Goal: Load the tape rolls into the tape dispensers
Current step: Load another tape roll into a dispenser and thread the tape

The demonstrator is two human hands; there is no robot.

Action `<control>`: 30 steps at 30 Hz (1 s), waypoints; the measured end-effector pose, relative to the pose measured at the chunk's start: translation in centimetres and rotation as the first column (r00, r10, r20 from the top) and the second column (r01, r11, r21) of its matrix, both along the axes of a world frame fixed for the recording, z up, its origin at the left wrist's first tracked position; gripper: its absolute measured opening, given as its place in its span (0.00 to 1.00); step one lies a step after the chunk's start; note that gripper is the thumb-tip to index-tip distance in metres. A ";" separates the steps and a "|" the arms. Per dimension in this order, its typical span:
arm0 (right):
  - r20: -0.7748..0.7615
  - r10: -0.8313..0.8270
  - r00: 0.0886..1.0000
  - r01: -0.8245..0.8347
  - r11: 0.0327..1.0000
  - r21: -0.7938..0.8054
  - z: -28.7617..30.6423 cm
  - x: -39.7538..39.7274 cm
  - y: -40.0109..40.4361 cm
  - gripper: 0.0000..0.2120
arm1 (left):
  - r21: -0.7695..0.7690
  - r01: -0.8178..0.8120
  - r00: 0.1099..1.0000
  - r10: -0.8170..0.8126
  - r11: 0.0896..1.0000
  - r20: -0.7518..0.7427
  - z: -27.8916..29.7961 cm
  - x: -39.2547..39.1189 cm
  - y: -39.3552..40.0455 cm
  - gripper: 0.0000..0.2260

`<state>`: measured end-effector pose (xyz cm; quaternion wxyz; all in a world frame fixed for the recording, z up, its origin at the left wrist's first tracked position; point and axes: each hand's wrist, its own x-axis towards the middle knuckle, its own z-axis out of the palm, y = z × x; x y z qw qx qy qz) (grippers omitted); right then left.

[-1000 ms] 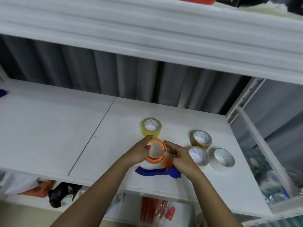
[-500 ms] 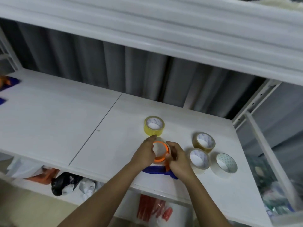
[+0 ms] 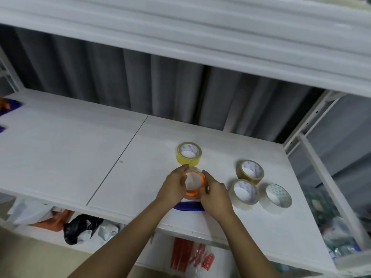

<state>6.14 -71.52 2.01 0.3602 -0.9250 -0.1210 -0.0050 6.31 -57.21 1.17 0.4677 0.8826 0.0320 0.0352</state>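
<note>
Both my hands hold a clear tape roll (image 3: 193, 182) on the orange hub of a tape dispenser; the dispenser's blue body (image 3: 188, 207) shows beneath them on the white shelf (image 3: 80, 157). My left hand (image 3: 173, 185) grips the roll's left side and my right hand (image 3: 215, 192) grips its right side. A yellow roll (image 3: 189, 154) lies just behind. To the right lie a tan roll (image 3: 251, 171), a clear roll (image 3: 244, 194) and a whitish roll (image 3: 277, 198).
An upper shelf (image 3: 200, 47) overhangs the work area. White frame posts (image 3: 313, 121) stand at the right. Bags and red packets sit on the lower shelf (image 3: 84, 227). Blue and orange items (image 3: 8, 105) lie at the far left edge.
The view has shifted and moved closer. My hands have stayed on the orange hub and closed in around the clear roll, lowering it over the blue dispenser body.
</note>
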 end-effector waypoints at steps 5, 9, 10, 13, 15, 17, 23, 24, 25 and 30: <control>-0.008 -0.072 0.997 0.072 0.981 0.179 1.0 1.1 -1.1 0.20 | -0.101 0.157 0.986 -0.162 0.982 -0.041 1.4 -0.1 1.4 0.25; -0.090 0.011 0.996 0.025 0.922 0.387 2.1 1.7 -2.0 0.21 | -0.211 0.108 0.994 -0.099 0.972 0.051 3.1 -0.4 1.6 0.18; -0.123 0.045 0.991 0.015 0.897 0.442 2.4 1.8 -2.0 0.22 | -0.257 0.120 0.993 -0.111 0.959 0.048 3.5 -0.3 1.4 0.12; -0.188 0.090 0.978 0.026 0.842 0.539 3.3 2.0 -1.6 0.22 | -0.365 0.117 0.993 -0.113 0.924 0.033 4.2 0.1 0.5 0.10; -0.220 0.071 0.973 0.075 0.804 0.590 3.5 1.8 -1.2 0.21 | -0.384 0.087 0.996 -0.068 0.919 0.062 4.1 0.2 0.0 0.11; -0.270 0.076 0.960 0.142 0.698 0.702 3.6 1.4 -1.1 0.19 | -0.406 0.065 0.995 -0.030 0.911 0.093 3.9 0.3 -0.4 0.11; -0.238 0.255 0.937 0.034 0.612 0.790 3.1 -1.2 -1.1 0.23 | -0.449 0.022 0.986 0.055 0.893 0.158 3.7 0.4 -0.9 0.12; -0.221 0.236 0.946 0.016 0.649 0.760 2.9 -1.4 -1.1 0.26 | -0.449 0.032 0.985 0.047 0.893 0.165 3.7 0.4 -1.1 0.14; -0.208 0.215 0.954 0.018 0.655 0.755 2.8 -1.5 -1.1 0.28 | -0.454 0.044 0.986 0.035 0.890 0.164 3.5 0.3 -1.3 0.17; -0.155 0.172 0.973 0.003 0.659 0.752 2.6 -1.2 -3.3 0.30 | -0.483 -0.061 0.979 0.146 0.874 0.140 3.4 0.6 -0.4 0.15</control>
